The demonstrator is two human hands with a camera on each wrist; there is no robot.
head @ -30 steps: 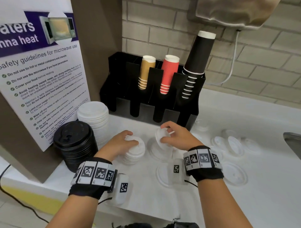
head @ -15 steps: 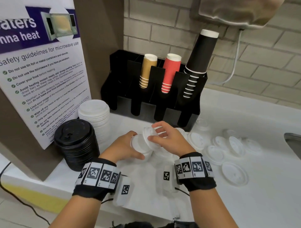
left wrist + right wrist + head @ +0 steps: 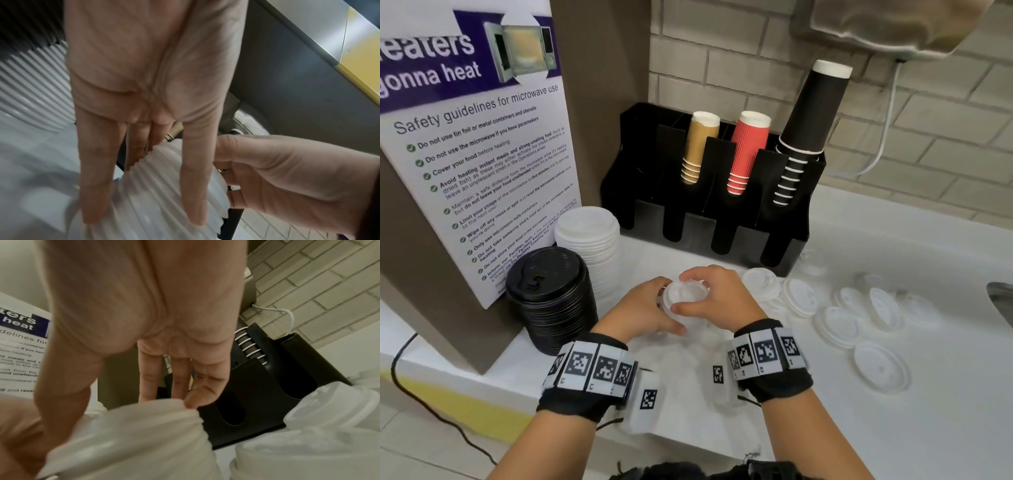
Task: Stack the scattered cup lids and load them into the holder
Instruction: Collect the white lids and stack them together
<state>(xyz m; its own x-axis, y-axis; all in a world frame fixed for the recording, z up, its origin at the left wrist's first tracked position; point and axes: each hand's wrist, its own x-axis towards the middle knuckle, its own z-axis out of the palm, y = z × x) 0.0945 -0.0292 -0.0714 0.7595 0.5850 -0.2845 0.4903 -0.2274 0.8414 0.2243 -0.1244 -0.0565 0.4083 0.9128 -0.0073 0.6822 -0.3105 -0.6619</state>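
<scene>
- Since 1 second ago, both hands have come together over the small stack (image 3: 683, 301); the right hand (image 3: 717, 294) has brought a lid from the loose pile and now caps it onto the top.
- Holder (image 3: 709, 192) stands at the back against the wall, 3 slots filled with cups, its 2 left slots seemingly free.
- Counter (image 3: 893, 428) has open room toward its front edge; the sink rim (image 3: 1000, 298) bounds it on the right.
- Loose lids (image 3: 839, 322) lie scattered right of the hands, still to be gathered.
- Black stack (image 3: 551, 298) and white stack (image 3: 589, 246) crowd the left.
- Left hand (image 3: 642, 310) wraps the small stack's side, fingers curled round it.
- Right hand's fingers pinch the top lid's rim.
- Step in hand looks like stacking; the next move calls for seating this lid squarely, then reaching right for another.
</scene>
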